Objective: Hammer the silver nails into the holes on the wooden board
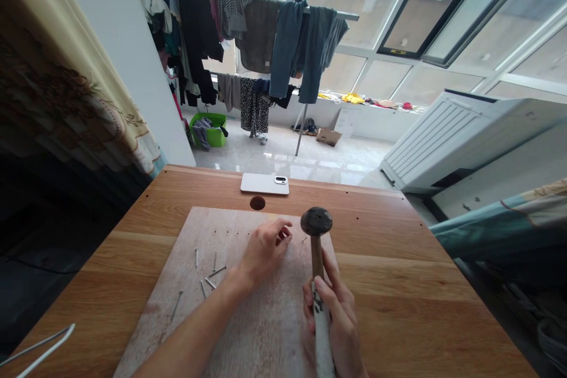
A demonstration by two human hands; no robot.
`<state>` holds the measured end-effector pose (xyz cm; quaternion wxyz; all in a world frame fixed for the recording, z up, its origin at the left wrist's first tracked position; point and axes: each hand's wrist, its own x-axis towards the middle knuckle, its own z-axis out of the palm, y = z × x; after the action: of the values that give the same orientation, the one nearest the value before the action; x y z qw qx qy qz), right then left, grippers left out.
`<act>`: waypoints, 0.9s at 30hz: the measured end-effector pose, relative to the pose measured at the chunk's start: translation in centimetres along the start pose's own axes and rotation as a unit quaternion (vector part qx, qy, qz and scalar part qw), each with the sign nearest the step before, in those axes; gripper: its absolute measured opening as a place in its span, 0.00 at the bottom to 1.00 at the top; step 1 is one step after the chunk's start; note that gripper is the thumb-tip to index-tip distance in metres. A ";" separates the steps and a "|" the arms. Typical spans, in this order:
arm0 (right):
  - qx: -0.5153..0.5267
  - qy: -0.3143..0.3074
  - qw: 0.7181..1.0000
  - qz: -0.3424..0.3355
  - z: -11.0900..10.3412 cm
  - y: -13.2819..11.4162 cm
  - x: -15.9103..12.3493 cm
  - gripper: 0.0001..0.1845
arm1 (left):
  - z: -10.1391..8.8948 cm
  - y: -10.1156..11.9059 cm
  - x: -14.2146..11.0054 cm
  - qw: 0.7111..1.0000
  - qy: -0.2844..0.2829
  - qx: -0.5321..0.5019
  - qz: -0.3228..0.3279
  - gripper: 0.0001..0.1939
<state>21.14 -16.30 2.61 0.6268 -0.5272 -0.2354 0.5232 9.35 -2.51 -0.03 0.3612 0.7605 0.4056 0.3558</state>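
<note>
Desk: wooden top; its far edge faces a drying rack, and small dark holes dot its far corners.
Board: flat on the desk, left of its middle, with its far edge near the desk's far edge. A row of dark dots runs just inside the board's far edge.
Left hand: over the board near its far right corner, fingers curled in a narrow shape; whether they pinch anything, I cannot tell.
Right hand: closed around the handle of the hammer by the board's right edge, dark head upward.
Nails: several, scattered on the board towards its left edge, some close together.
Phone: lies at the desk's far edge, camera side up, just beyond a round hole.
White cord: at the near left corner.
Writing: the yellow sticker on the window frame is too small to read.
Room: a broad stretch of wood lies between board and right edge, a narrower strip on the left.
</note>
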 end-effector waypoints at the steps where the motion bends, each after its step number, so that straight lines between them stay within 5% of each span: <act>1: 0.003 -0.007 1.000 0.007 -0.2 0.5 0.0 0.41 | 0.0 0.1 0.0 1.000 -0.003 -0.014 -0.005 0.13; 8: 0.031 -0.070 0.997 0.024 -1.5 2.2 -0.2 0.37 | -0.2 0.4 0.1 1.000 -0.013 0.000 0.013 0.17; 27: 0.013 -0.054 0.998 0.021 -0.9 2.0 -0.6 0.41 | -0.1 0.2 0.1 1.000 -0.008 0.001 0.003 0.14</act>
<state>20.90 -17.37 0.69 0.6087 -0.4952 -0.2510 0.5668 9.34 -2.52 0.24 0.3625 0.7648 0.4013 0.3503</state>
